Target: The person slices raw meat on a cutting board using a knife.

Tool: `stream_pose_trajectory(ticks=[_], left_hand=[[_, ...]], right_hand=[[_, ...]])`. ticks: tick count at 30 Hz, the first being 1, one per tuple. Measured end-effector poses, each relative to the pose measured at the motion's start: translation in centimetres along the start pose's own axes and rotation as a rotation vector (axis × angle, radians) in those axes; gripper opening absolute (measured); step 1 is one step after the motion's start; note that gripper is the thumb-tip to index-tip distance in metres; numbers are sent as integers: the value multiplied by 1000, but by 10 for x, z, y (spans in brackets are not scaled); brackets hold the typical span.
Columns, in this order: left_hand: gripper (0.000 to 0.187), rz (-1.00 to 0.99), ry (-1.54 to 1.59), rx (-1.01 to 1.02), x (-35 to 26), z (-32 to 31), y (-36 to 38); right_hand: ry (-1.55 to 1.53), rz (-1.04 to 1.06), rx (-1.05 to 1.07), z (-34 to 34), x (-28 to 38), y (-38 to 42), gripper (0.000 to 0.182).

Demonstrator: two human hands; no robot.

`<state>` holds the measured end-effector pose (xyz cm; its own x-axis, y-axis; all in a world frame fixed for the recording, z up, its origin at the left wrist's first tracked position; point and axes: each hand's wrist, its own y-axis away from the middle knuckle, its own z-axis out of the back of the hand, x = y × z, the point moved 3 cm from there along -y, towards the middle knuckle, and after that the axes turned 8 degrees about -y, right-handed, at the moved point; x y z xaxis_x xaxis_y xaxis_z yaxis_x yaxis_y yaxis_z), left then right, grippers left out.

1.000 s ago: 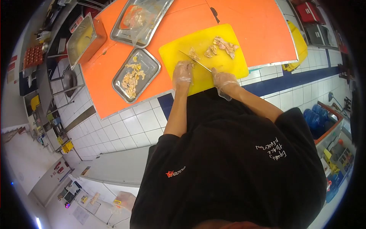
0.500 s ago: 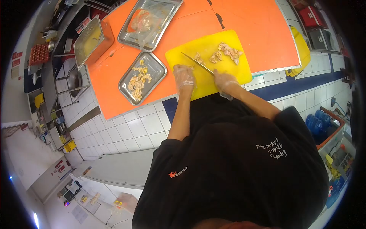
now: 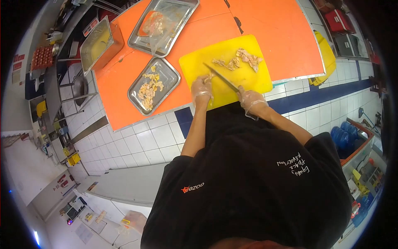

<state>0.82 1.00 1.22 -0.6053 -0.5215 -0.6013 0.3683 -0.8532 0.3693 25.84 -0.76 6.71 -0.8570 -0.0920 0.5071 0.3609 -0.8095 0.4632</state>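
Meat pieces (image 3: 250, 61) on yellow board (image 3: 251, 82) | right hand (image 3: 251, 99) gripping knife (image 3: 223, 78), handle hidden | left hand (image 3: 201, 88) curled, cannot tell if pinching

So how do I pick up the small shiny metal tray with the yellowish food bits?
I'd grip the small shiny metal tray by its raised rim, coming from left and right, one hand per long side: it lies flat, and the yellowish food bits sit inside.
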Motion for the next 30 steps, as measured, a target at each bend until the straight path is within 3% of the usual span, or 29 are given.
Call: stream_pose_trajectory(ticks=[2, 4, 8, 12, 15, 21, 25, 27, 30], left_hand=[[26, 66, 21, 20, -21, 22, 19], [25, 134, 46, 31, -23, 27, 22], [29, -37, -31, -86, 3, 9, 17], [27, -159, -130, -172, 4, 7, 20], [24, -122, -267, -67, -21, 23, 29], [19, -249, -253, -86, -13, 18, 22], [17, -304, -260, -122, -10, 18, 12], [21, -51, -142, -84, -21, 30, 23], [22, 79, -20, -23, -4, 16, 15]], right_hand=[[39, -92, 229, -1, 16, -2, 32], [53, -90, 193, 3, 16, -9, 30], [73, -70, 65, -5, 15, -21, 33], [129, -38, 178, -10, 27, -11, 30], [133, -59, 222, -30, 20, -20, 29], [-1, 41, 127, -38, 75, -112, 31], [-11, 44, 124, -31, 78, -108, 34], [25, -3, 156, -42, 49, -81, 32], [89, -24, 233, -26, 8, -8, 30]])
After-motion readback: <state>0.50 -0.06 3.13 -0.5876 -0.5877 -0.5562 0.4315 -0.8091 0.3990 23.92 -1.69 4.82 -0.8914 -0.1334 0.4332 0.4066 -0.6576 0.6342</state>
